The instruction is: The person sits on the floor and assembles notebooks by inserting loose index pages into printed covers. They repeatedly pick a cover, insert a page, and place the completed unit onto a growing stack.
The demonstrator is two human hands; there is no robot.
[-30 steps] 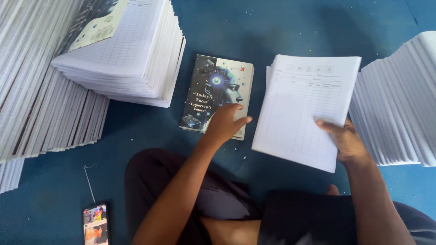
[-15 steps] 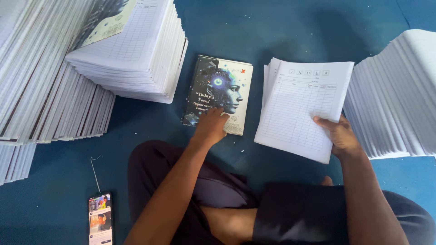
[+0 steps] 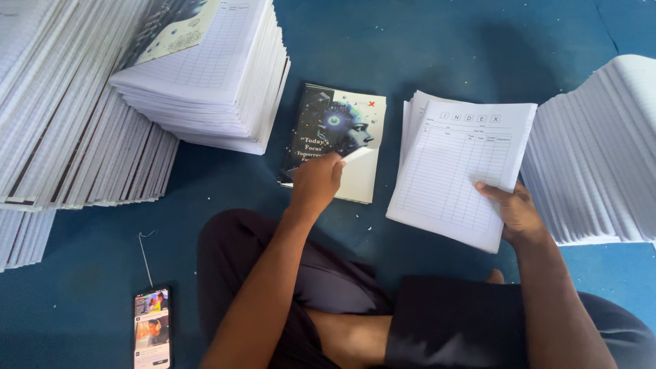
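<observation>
I see my two hands working on the blue floor. My left hand is at the centre, with the fingers pinched on the lower right corner of one dark printed cover; the corner is lifted and shows its white underside. I count one such cover in the grip, and I cannot tell if more covers lie under it.

My right hand is at about 4 o'clock from the left hand. Its grip is closed on the lower right edge of one bundle of ruled pages, thumb on top, fingers hidden below. The bundle lies just beside the cover, at its 3 o'clock, and they do not touch.

Around me I count three big groups of paper: one tall stack at 11 o'clock with a light cover sheet on top, one long row of bundles at 9 o'clock, and one fanned pile at 3 o'clock, very near the right hand.

One phone with a lit screen lies at 7 o'clock, and one thin wire just above it
</observation>
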